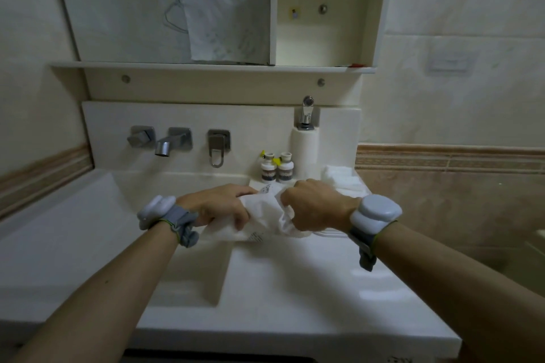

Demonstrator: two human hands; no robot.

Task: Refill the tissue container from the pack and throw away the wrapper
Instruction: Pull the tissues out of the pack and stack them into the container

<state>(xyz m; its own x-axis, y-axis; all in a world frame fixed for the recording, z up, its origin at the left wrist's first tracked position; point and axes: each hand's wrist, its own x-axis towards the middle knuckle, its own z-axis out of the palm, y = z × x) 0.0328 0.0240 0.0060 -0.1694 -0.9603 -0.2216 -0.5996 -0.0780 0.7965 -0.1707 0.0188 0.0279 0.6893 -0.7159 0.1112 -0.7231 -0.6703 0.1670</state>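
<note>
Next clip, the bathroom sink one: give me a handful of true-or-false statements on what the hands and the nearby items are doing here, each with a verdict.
1. Both hands grip the white tissue pack. True: the left hand and the right hand each clutch it.
2. The pack is held over the toilet. False: it is above the sink counter.
3. Two small bottles stand behind the hands. True.
4. Water runs from the wall spout. False: no stream shows.
5. The wall niche is packed with towels. False: its back wall shows only a small yellow sticker and a metal stud.
</note>
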